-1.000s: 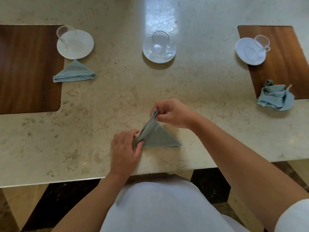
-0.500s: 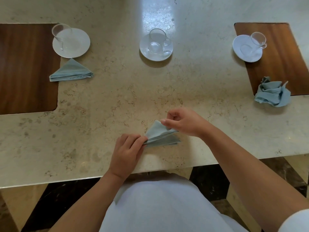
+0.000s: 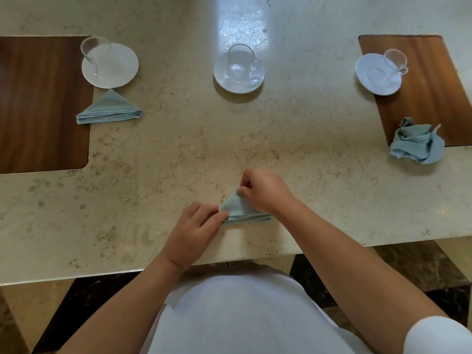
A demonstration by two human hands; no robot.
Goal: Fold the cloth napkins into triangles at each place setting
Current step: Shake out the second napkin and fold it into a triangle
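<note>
Pale blue cloth napkin at 6 o'clock on beige marble surface, near-flat triangle. Left hand pinches its 9 o'clock corner, right hand pinches apex. Folded blue triangular napkin at 10 o'clock: done. Crumpled blue napkin at 2 o'clock: outstanding. Judged past halfway.

Left hand and right hand at corners of a triangular blue napkin on the marble table

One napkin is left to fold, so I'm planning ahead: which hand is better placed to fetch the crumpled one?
The right hand. The crumpled napkin lies on the person's right, by the wooden mat; the left hand, holding the left corner of the middle napkin, would have to cross over.
</note>
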